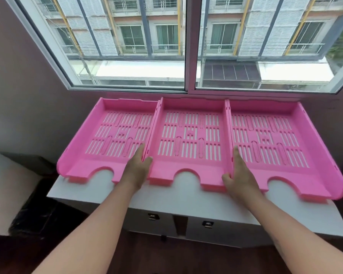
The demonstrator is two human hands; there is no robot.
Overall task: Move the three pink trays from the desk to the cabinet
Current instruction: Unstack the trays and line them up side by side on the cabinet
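Both hands (139,167) grip middle tray (188,165) sides.

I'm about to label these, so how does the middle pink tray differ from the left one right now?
The middle tray is gripped on both side walls, by the left hand and the right hand; the left tray is touched only at its right wall. The middle tray sits square to the window; the left tray is angled, its front corner hanging past the white top's edge. Both share the same pink slotted shape.

Bare forearms, no sleeves; hands (139,171) ungloved, ringless.
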